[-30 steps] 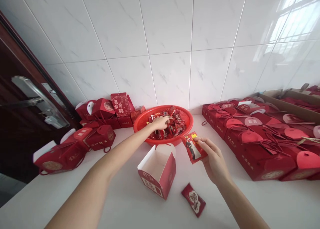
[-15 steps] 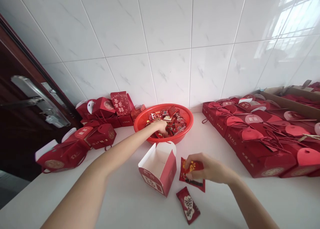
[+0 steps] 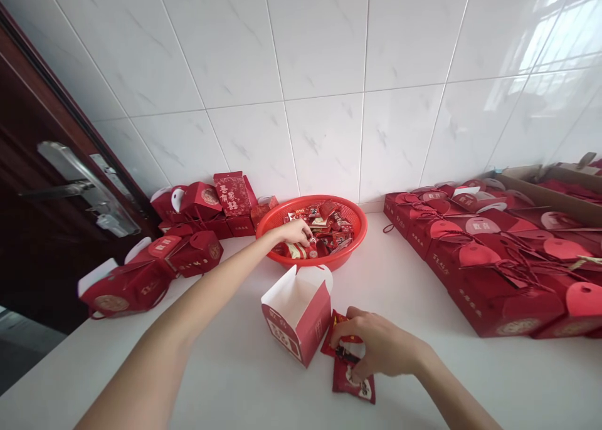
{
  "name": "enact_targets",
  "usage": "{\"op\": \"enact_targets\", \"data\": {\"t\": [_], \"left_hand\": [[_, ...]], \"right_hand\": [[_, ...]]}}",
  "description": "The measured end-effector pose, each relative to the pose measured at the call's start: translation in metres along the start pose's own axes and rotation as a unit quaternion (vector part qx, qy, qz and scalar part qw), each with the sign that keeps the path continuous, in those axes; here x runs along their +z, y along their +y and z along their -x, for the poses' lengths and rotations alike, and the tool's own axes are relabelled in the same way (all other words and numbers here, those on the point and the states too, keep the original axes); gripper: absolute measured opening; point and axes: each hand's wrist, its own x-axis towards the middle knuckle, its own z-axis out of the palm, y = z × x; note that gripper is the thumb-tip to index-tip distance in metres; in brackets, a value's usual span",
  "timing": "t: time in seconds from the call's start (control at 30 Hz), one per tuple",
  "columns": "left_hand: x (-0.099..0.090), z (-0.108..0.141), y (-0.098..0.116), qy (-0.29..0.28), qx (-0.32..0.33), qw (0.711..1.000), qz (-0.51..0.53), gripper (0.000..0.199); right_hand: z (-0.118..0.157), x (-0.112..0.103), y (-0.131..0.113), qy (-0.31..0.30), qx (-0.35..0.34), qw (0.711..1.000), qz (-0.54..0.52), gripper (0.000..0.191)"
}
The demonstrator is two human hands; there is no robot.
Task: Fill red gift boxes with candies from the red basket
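My left hand point(image 3: 297, 232) reaches into a red plastic basket point(image 3: 345, 254) full of small red packets. Its fingers are curled on a red and cream packet point(image 3: 297, 250). On the white table, my right hand point(image 3: 371, 345) rests over two packets, thumb and fingers closed around them. One is a red and gold packet point(image 3: 328, 342), partly under the fingers; the other is a dark red packet point(image 3: 355, 386) with a white patch, at the thumb. Between the hands stands an open red box point(image 3: 316, 323) with a white inside, its flaps up.
Closed red boxes point(image 3: 480, 286) with cords fill the right side in rows. More red boxes point(image 3: 200, 252) stand at the left. Behind are a tiled wall point(image 3: 324, 135) and a dark door with a metal handle point(image 3: 89, 185). A cardboard carton point(image 3: 531, 185) is at the far right.
My right hand has moved down and slightly left, bringing its packet beside the dark red one, which has turned. My left hand has shifted slightly up and left in the basket, with a packet now showing beneath it.
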Motion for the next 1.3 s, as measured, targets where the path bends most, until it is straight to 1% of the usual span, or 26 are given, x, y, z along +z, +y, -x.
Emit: {"op": "enact_targets", "data": {"t": [0.1,0.2,0.33,0.43,0.53,0.6,0.63,0.7,0.73,0.8,0.87,0.93,1.03,1.13,1.3], "left_hand": [[-0.006,0.007,-0.009,0.019,0.035,0.998,0.057,0.025],[-0.011,0.011,-0.016,0.056,0.059,0.991,0.102,0.022],[-0.014,0.012,-0.022,0.109,0.067,0.981,0.146,0.033],[-0.016,0.013,-0.024,0.142,0.068,0.969,0.192,0.04],[-0.015,0.016,-0.025,0.153,0.081,0.966,0.194,0.029],[-0.014,0.018,-0.024,0.16,0.077,0.967,0.185,0.023],[-0.013,0.019,-0.024,0.166,0.068,0.966,0.186,0.024],[-0.012,0.021,-0.023,0.18,0.046,0.962,0.198,0.034],[-0.011,0.021,-0.022,0.187,0.036,0.96,0.205,0.039],[-0.01,0.023,-0.021,0.193,0.025,0.958,0.21,0.044],[-0.009,0.023,-0.02,0.192,0.022,0.958,0.211,0.042],[-0.008,0.024,-0.021,0.19,0.024,0.959,0.21,0.039],[-0.008,0.025,-0.023,0.189,0.033,0.959,0.208,0.036],[-0.008,0.025,-0.025,0.193,0.039,0.958,0.21,0.037],[-0.009,0.029,-0.025,0.173,0.036,0.966,0.188,0.04]], "right_hand": [[-0.001,0.0,0.001,-0.002,-0.008,1.0,-0.013,0.049],[-0.001,0.0,0.002,0.015,-0.021,1.0,-0.009,0.048],[0.001,-0.004,0.004,0.047,-0.016,0.999,-0.003,0.048],[0.003,-0.009,0.005,0.068,-0.017,0.997,-0.018,0.046],[0.006,-0.015,0.007,0.085,-0.017,0.996,-0.031,0.047],[0.007,-0.017,0.008,0.089,-0.008,0.995,-0.037,0.044],[0.007,-0.017,0.009,0.087,-0.004,0.995,-0.039,0.042],[0.008,-0.017,0.011,0.071,0.001,0.997,-0.036,0.043],[0.008,-0.016,0.012,0.059,0.003,0.998,-0.031,0.046],[0.009,-0.014,0.012,0.038,0.002,0.999,-0.012,0.059],[0.008,-0.01,0.011,0.03,-0.01,0.999,0.02,0.069],[0.006,-0.006,0.009,0.036,-0.024,0.998,0.05,0.072],[0.002,-0.001,0.002,0.043,-0.028,0.996,0.075,0.067],[-0.002,0.001,-0.004,0.045,-0.039,0.995,0.082,0.059],[0.0,-0.004,-0.005,0.064,-0.039,0.996,0.051,0.057]]}}
